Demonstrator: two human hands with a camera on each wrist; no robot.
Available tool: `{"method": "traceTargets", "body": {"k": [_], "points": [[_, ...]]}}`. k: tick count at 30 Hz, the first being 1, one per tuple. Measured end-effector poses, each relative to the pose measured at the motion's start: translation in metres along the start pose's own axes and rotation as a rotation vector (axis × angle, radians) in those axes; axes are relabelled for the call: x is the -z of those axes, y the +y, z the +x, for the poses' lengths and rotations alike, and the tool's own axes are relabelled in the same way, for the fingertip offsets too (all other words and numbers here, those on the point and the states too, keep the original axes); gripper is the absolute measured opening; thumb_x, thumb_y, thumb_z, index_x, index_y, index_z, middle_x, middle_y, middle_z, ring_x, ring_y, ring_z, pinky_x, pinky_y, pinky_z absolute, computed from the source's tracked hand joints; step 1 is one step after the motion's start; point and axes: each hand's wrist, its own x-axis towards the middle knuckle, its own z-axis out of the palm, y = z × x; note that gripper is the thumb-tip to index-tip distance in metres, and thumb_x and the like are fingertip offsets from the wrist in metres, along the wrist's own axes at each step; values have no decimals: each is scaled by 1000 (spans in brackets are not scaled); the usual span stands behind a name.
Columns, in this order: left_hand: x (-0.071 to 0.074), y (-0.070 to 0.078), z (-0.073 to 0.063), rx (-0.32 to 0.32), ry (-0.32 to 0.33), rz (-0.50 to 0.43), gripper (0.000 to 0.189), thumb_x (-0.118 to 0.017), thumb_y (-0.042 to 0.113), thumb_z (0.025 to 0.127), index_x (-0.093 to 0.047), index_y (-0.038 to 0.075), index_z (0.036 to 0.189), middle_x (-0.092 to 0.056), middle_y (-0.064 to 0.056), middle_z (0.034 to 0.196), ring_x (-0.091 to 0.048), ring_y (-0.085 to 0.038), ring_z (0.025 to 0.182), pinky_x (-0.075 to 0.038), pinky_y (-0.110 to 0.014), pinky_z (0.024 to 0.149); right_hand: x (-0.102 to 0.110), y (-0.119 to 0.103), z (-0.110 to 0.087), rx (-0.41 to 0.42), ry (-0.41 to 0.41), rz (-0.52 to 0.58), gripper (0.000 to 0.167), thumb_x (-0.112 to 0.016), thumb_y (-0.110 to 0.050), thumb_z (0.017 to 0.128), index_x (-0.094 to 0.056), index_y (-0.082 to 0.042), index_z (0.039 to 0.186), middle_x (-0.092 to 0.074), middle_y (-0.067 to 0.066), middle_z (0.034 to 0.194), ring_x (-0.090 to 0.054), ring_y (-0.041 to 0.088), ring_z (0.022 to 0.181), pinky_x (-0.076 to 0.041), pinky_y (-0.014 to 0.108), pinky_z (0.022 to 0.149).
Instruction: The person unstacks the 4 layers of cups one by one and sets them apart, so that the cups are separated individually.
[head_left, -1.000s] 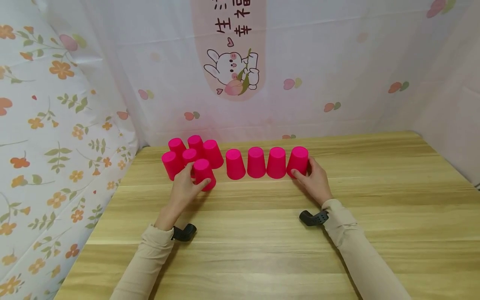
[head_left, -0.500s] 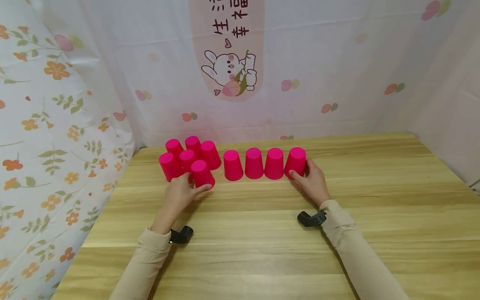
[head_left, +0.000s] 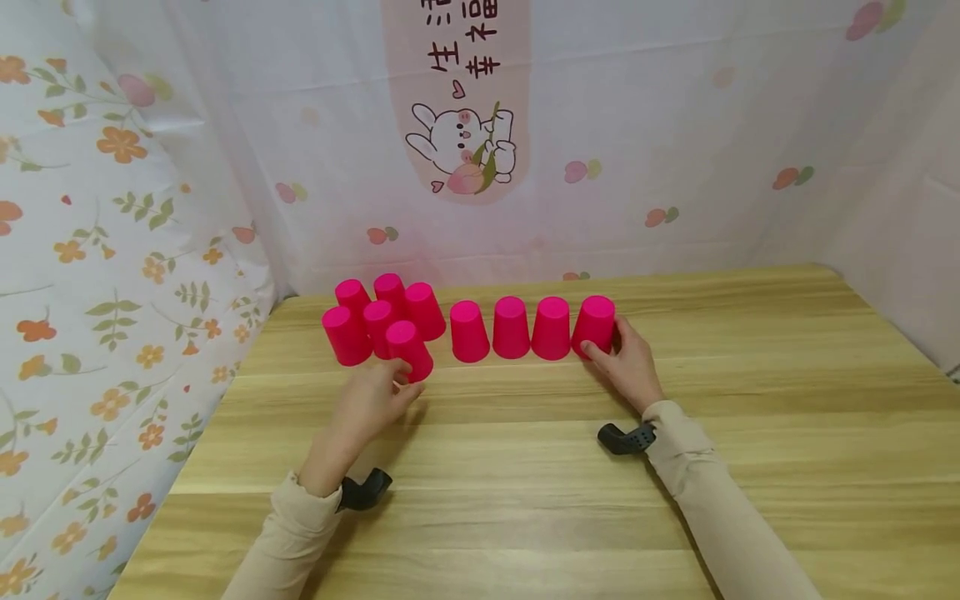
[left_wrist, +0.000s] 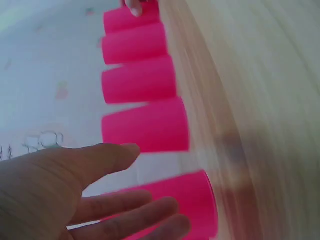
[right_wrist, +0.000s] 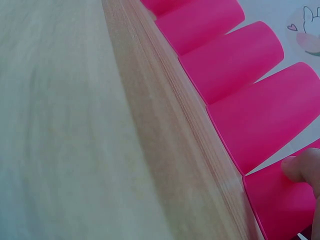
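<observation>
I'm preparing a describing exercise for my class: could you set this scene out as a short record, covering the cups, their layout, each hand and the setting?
Cups: ten, pink, all standing upside down
Row: four cups, side by side
Cluster: six cups, left of the row
Left hand: fingers loose beside the cluster's nearest cup; contact unclear
Right hand: holds the row's right-end cup
Table: wood-grained top
Backdrop: white cloth, printed rabbit
</observation>
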Motion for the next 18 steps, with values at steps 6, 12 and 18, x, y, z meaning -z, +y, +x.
{"method": "traceTargets", "body": {"k": [6, 12, 18], "points": [[-6, 14, 5, -64, -22, 5, 34, -72, 25, 81, -65, 1, 103, -67, -10, 94, -64, -26, 81, -52, -39, 70, -1, -1, -1, -3, -8, 5, 51, -67, -18, 85, -43, 1, 126, -54, 20, 118, -53, 34, 107, -44, 46, 91], [-13, 21, 9, -83, -66, -20, 40, -71, 26, 82, -62, 1, 112, -65, -11, 106, -62, -26, 91, -51, -40, 77, -1, -2, -2, -7, -12, -5, 53, -67, -18, 85, -43, 1, 128, -54, 21, 120, -53, 35, 109, -43, 47, 92], [-20, 28, 11, -123, -72, -37, 42, -72, 24, 81, -61, 1, 114, -64, -12, 108, -61, -25, 96, -50, -40, 81, -1, -3, -1, -18, -14, -3, 53, -67, -18, 85, -42, 1, 128, -53, 21, 120, -52, 35, 110, -43, 47, 93]]}}
